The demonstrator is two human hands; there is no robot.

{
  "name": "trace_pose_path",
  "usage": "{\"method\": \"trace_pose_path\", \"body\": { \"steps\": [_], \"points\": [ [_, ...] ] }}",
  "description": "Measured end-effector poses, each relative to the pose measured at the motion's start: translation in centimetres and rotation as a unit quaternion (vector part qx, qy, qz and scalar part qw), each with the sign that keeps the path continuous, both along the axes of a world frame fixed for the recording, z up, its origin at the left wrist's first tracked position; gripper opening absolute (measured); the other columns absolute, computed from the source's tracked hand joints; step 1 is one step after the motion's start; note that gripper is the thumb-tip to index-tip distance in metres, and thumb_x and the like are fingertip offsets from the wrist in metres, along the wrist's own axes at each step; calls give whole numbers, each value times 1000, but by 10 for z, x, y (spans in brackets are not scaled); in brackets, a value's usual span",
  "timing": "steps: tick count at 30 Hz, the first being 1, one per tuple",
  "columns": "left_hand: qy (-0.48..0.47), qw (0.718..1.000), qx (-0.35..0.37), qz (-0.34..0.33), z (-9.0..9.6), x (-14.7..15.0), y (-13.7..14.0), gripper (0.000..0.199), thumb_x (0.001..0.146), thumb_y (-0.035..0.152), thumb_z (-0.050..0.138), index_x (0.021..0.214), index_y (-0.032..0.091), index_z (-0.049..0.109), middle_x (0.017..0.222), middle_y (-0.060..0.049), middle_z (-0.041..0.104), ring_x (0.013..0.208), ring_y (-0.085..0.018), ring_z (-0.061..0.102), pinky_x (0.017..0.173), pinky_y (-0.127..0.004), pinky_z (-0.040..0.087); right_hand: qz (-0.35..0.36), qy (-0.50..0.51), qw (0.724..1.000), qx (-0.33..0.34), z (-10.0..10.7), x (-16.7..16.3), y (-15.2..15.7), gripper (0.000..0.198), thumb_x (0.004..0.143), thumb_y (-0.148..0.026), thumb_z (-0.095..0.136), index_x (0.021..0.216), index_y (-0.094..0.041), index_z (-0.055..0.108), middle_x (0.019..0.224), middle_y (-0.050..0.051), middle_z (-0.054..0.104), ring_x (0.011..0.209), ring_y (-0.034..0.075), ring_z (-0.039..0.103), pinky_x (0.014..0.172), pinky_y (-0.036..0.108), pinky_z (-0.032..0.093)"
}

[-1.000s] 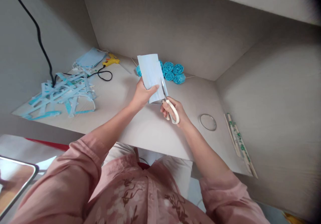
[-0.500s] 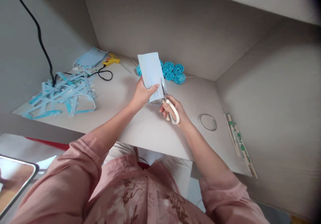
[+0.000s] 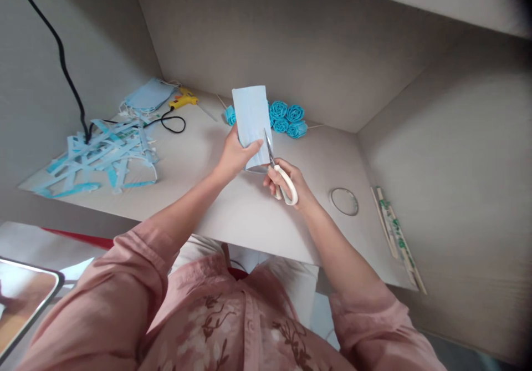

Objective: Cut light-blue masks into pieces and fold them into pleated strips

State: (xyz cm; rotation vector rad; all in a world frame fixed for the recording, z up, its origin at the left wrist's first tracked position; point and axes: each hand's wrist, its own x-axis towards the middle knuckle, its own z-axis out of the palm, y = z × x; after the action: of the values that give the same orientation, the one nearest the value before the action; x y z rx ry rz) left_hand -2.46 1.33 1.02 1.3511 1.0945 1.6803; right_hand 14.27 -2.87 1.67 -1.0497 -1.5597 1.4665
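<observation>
Over the middle of the bench (image 3: 249,216), a pale blue sheet (image 3: 251,110) is held up off the surface. It makes the centre of the dial, with twelve o'clock toward the back wall (image 3: 316,44).

The left hand (image 3: 236,152), at seven o'clock, pinches the sheet near its lower end, thumb flat on the front and fingers behind. The right hand (image 3: 297,179), at about five o'clock, is curled around the white handles of the scissors (image 3: 288,181). Their metal blades point up toward eleven o'clock and lie along the sheet's four o'clock edge (how far apart they stand is too small to tell).

Just past the sheet at three o'clock sits a cluster of bright blue rolled flowers (image 3: 280,125), with one more flower (image 3: 230,115) showing near ten o'clock. Well apart toward nine o'clock spreads a tangled heap of blue and white strips (image 3: 120,138), a black cord (image 3: 60,49) coming down to it. Between nine and ten o'clock lies a yellow glue gun (image 3: 183,100), just beside a stack of blue face masks (image 3: 149,95).

At four o'clock rests a thin ring (image 3: 344,201); farther out that way, wooden sticks (image 3: 401,243) lie with green-printed wrapping.
</observation>
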Motion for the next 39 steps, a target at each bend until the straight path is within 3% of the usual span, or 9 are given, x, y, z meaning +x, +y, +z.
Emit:
{"method": "trace_pose_path", "body": {
  "steps": [14, 39],
  "points": [
    [-88, 991, -31, -93, -1, 7, -4, 55, 65, 40, 79, 108, 16, 55, 111, -13, 67, 110, -31, 63, 94, -47, 53, -8, 12, 1000, 24, -5, 1, 2, 50, 70, -64, 70, 84, -19, 54, 60, -5, 58, 41, 6, 48, 34, 18, 35],
    [-97, 990, -32, -96, -2, 8, -3, 57, 63, 41, 80, 107, 15, 55, 113, -12, 66, 109, -31, 62, 96, -46, 51, -29, 41, 998, 34, -8, -2, -1, 44, 72, -59, 73, 77, -18, 55, 53, -7, 53, 36, 4, 43, 32, 18, 32]
  ]
}}
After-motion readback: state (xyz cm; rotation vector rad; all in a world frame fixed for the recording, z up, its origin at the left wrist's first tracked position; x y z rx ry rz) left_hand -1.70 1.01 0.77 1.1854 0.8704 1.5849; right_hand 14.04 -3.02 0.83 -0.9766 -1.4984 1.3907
